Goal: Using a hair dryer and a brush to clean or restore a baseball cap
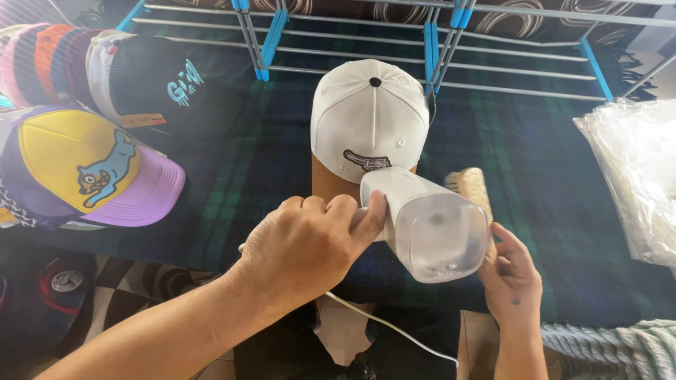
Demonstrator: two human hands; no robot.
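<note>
The left hand [303,243], at the centre of the frame, is closed around the handle of a white handheld steamer [426,222], thumb pressed along its neck. The steamer's clear water tank faces the camera, and its head points at the back of a white cap [370,116] just above, right by the dark patch near the cap's lower edge. A white cord [394,331] trails from the steamer toward the bottom of the frame. The right hand [510,274], lower right, grips a wooden brush [473,186] that rises beside the steamer, partly hidden behind the tank. The cap sits on a brown form over a dark plaid cloth [535,183]. At the left edge lie a yellow-and-purple cap [91,169] and a black cap [155,81]. Clear plastic bags [634,176] fill the right edge, and a grey-and-blue rack [436,42] spans the top.
</note>
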